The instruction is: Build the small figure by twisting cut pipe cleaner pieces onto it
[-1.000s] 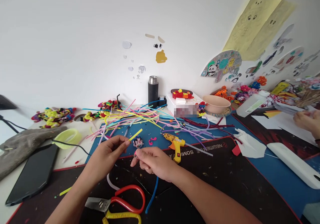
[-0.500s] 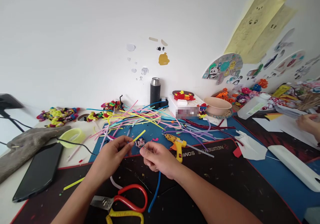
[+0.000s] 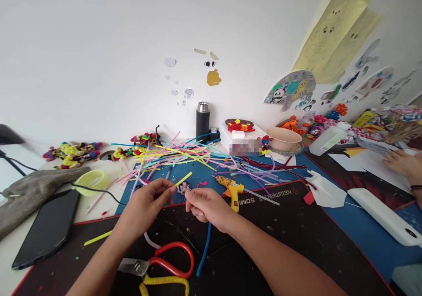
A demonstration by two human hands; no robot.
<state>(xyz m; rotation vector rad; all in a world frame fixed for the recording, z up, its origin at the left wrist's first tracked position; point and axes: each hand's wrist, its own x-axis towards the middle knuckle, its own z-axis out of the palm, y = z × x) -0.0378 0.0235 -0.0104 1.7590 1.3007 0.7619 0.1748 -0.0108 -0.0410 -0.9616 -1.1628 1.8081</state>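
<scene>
My left hand (image 3: 157,199) pinches a short yellow pipe cleaner (image 3: 183,179), its free end pointing up and to the right. Close by, my right hand (image 3: 206,206) is closed, thumb against fingers; what lies in its fingertips is too small to make out. A blue pipe cleaner (image 3: 204,252) comes out from beneath that hand, and I cannot tell whether the hand grips it. Just behind the fingertips is a small black-and-white piece (image 3: 183,187), partly covered. Red-and-yellow-handled scissors (image 3: 173,261) lie on the dark mat (image 3: 263,252) below my hands.
A yellow glue gun (image 3: 232,190) lies right of my hands. Beyond spreads a pile of coloured pipe cleaners (image 3: 184,155), with a black flask (image 3: 202,122) behind. A phone (image 3: 48,230) lies left, a white device (image 3: 384,217) right. Another person's hand (image 3: 404,166) rests on papers.
The view has shifted slightly. My right fingers have closed up a little, and the blue pipe cleaner's lower end has risen slightly. The other person's hand has moved left over the papers.
</scene>
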